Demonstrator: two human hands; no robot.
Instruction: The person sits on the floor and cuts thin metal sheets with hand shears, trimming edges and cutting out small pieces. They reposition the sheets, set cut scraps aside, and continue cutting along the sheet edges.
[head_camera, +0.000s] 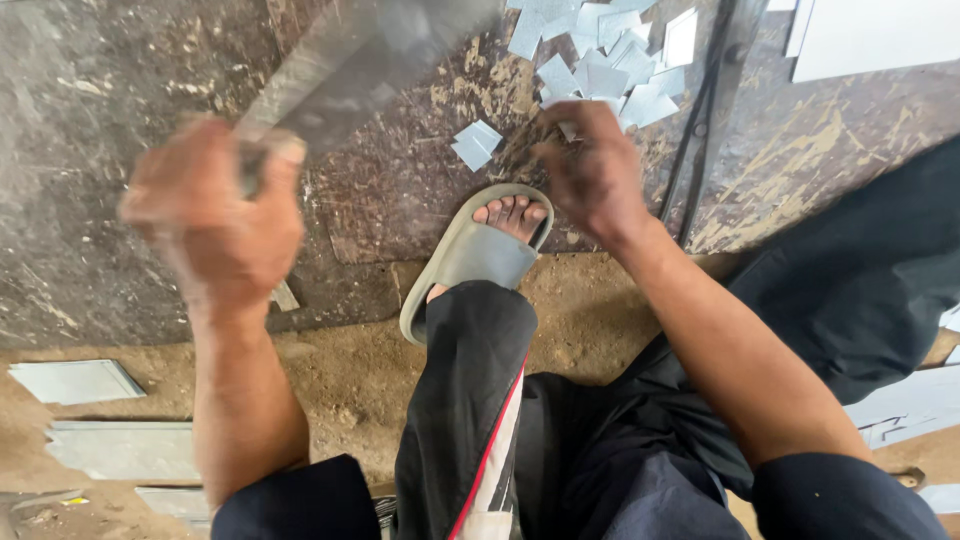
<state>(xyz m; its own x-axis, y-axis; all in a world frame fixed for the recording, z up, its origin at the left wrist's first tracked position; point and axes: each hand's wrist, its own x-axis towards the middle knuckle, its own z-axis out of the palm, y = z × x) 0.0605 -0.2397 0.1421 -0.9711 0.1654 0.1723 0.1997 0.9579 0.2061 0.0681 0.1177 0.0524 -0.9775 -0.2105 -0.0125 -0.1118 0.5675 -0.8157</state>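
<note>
The left hand (215, 215) is gripping a blurred metal blade (350, 65). The right hand (592, 172) is pinching 1 small metal square (568, 130) beside the pile (610, 55).

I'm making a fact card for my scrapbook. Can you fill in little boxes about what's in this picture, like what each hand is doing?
Place: worn dark work board over dusty ground
Left hand: left hand grips the handle of a long metal blade, both blurred
Right hand: right hand touches the pile of small grey cut pieces
Foot: one foot in a grey sandal rests on the board's edge
Clothes: dark trousers with a red stripe
Nearby: grey metal sheets lying on the ground at left
</note>
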